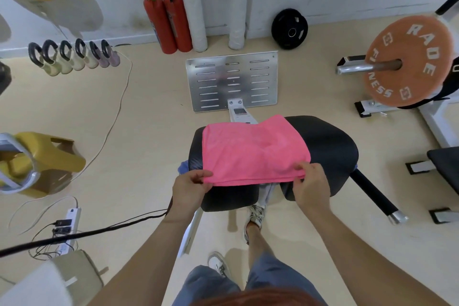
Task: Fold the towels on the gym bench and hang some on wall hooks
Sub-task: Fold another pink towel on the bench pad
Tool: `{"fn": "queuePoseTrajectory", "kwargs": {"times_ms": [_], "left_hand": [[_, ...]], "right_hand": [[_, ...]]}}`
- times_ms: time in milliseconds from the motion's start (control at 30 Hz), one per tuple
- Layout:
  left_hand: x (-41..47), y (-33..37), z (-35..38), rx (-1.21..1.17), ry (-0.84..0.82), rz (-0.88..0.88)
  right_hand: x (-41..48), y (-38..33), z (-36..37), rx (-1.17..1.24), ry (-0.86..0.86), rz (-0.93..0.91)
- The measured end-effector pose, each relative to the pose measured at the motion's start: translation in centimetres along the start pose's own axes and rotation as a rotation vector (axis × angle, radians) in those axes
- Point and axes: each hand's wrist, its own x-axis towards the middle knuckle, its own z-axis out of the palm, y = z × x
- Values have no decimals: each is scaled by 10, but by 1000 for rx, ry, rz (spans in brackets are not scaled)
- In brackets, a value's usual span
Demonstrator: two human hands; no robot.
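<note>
A pink towel (250,151) lies folded across the left part of the black padded gym bench (327,146). My left hand (190,187) pinches the towel's near left corner. My right hand (311,185) pinches its near right corner. Both near corners sit slightly lifted over the bench's front edge. A bit of blue cloth (182,167) peeks out at the bench's left side, mostly hidden. No wall hooks are in view.
Two red fire extinguishers (169,21) stand at the wall. A metal footplate (232,81) lies beyond the bench. A row of kettlebells (72,56) is far left, a loaded barbell plate (407,61) at right. A power strip (68,225) and cables lie on the floor, left.
</note>
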Motion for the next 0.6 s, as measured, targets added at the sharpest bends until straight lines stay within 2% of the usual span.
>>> {"fn": "queuePoseTrajectory", "kwargs": {"times_ms": [167, 300, 400, 467, 600], "left_hand": [[-1, 2, -8, -194, -48, -71], [2, 4, -18, -377, -99, -190], [1, 4, -20, -464, -87, -209], [-1, 5, -18, -483, -57, -209], [-4, 12, -11, -332, 79, -180]], "right_hand": [[6, 2, -16, 147, -65, 122], [6, -5, -31, 528, -39, 459], [6, -10, -35, 686, 31, 653], [6, -15, -36, 747, 44, 734], [6, -28, -39, 799, 23, 791]]}}
